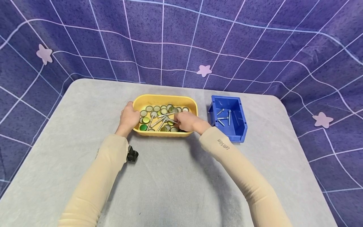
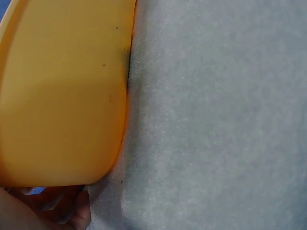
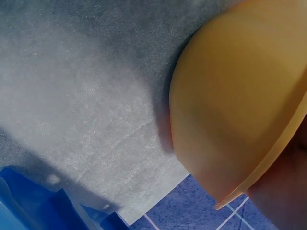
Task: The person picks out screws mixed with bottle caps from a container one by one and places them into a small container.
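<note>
A yellow tub (image 1: 165, 134) holds many crown bottle caps (image 1: 157, 108) and several silver bolts (image 1: 157, 121). My left hand (image 1: 129, 117) grips the tub's left end, thumb at the rim; its curled fingers (image 2: 79, 211) show below the tub in the left wrist view. Inside the tub's right half, my right hand (image 1: 187, 121) reaches down with bent fingers and pinches a bolt (image 1: 172, 121) lying among the caps. Its fingertips are partly hidden. From the right wrist, the tub's outer wall (image 3: 216, 96) covers most of that hand.
Right of the tub stands a blue bin (image 1: 241, 123) with several bolts (image 1: 229, 117) in it. A black device (image 1: 132, 154) sits at the left wrist. Both rest on or over a grey-covered table (image 1: 170, 183), with a purple curtain (image 1: 170, 37) behind.
</note>
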